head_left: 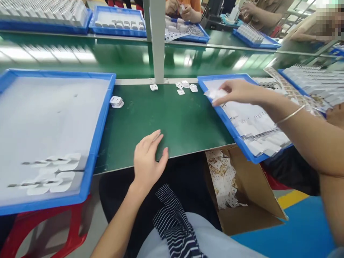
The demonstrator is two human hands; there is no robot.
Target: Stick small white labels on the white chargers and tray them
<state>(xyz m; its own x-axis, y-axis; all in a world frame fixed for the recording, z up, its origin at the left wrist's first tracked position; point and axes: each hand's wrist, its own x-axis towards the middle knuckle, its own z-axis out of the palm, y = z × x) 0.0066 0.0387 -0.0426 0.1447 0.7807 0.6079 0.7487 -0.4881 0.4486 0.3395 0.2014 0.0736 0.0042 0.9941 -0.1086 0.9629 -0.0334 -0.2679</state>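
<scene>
The green tabletop runs across the middle of the view. At its left end stands a large blue tray with a pale lining; near its front right corner lie two rows of white parts, with dark narrow strips at their left ends. Toward the right end, set at an angle, is the blue-rimmed tray, its near half covered with overlapping white pieces and metal-looking strips. Below the tabletop's front edge, just beside that tray, an open cardboard box contains perforated white scraps.

The right hand reaches in over the right-hand tray from the right. Its thumb and fingers are closed on a white piece, pinched at the fingertips and jutting out past them to the left, above the tray's far left part; motion blurs its outline, and whether it touches the tray cannot be told. The left hand hangs by the tabletop's front edge, fingers loosely bent and thumb spread apart from them, well apart from the piece.

Smallest are the white cards: a short stack just beside the left tray, one single card near the back edge, and a loose cluster near the right-hand tray.
</scene>
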